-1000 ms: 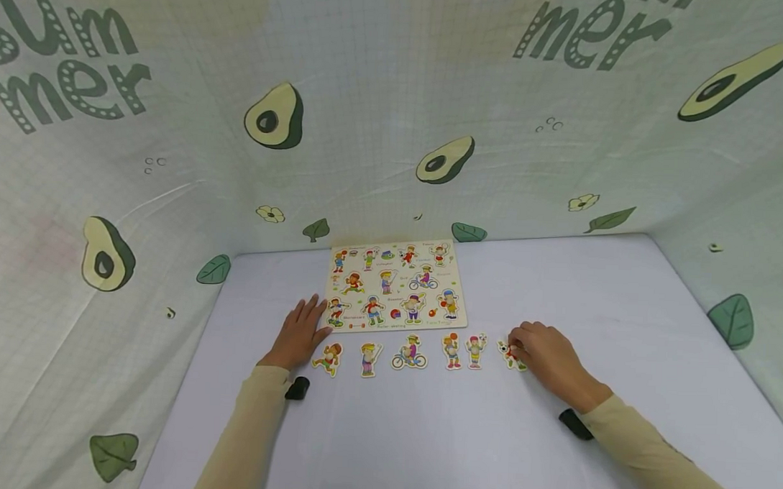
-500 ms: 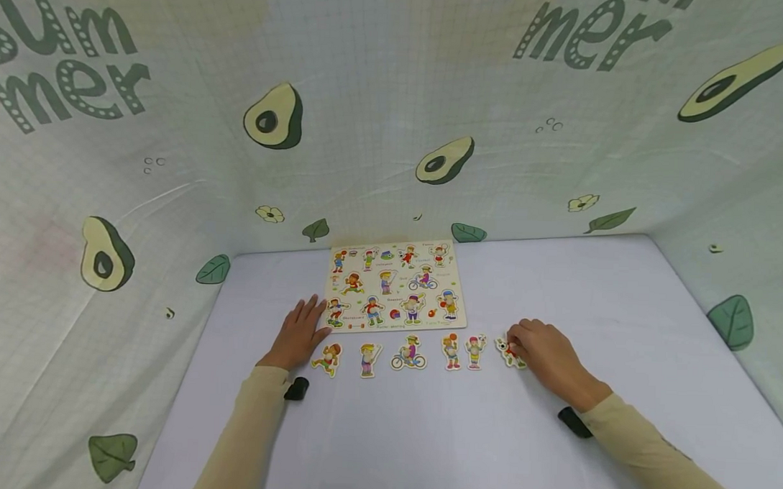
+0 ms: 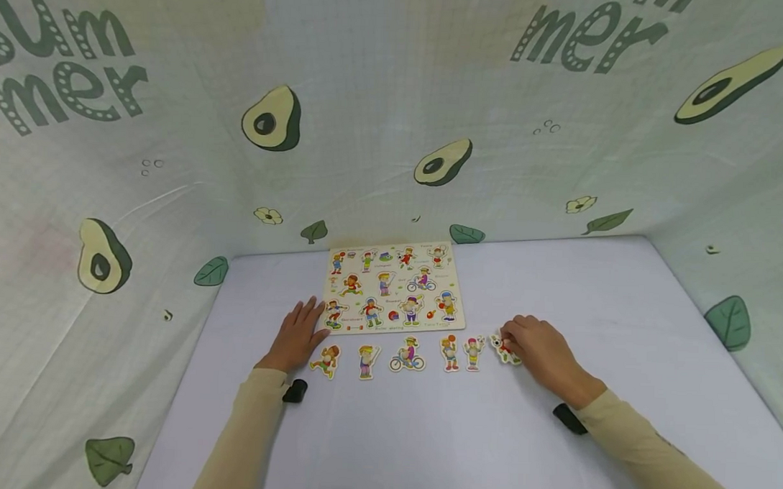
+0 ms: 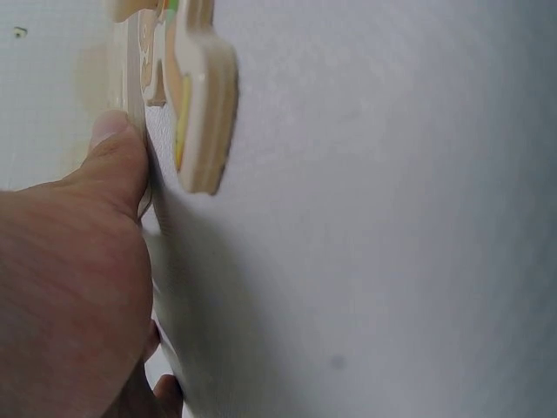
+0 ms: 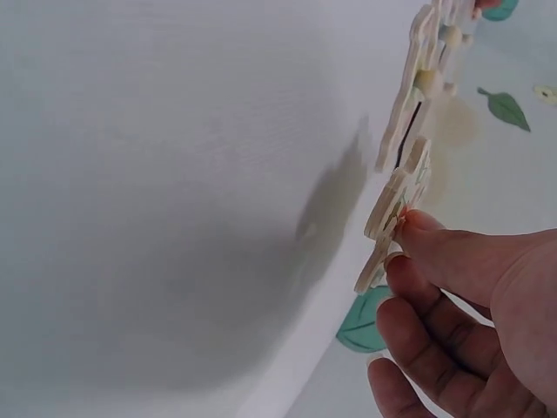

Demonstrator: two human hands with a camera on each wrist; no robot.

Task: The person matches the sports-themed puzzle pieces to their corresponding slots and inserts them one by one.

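Here you are at the worktop [image 3: 410, 439], and the action is all on your right. Your right grip [image 3: 546, 353] has the soccer piece [image 3: 506, 351], the little figure in red with the black-and-white ball, pinched between thumb and finger. The right wrist view catches that piece nearly edge-on, with the remaining fingers bent just beneath; whether its underside touches the worktop, you can't tell from here. It sits at the right end of the row, just beside the pink-capped piece [image 3: 473, 352].

Follow that row leftward: next comes the orange-ball piece [image 3: 449, 352], close to its pink-capped neighbour, then a gap to the cyclist piece [image 3: 408, 354], another to the golfer piece [image 3: 366, 362], and the runner piece [image 3: 325, 361] at the far left, right by your other thumb.

Over on that side, your left grip [image 3: 292, 340] lies flat and spread, fingers straight, thumb and fingertips at the lower left corner of the puzzle board [image 3: 403, 292]. The left wrist view shows the thumb against the board's edge. The board lies beyond the row, its figures facing up, and behind it rises the avocado-print cloth [image 3: 357, 114].
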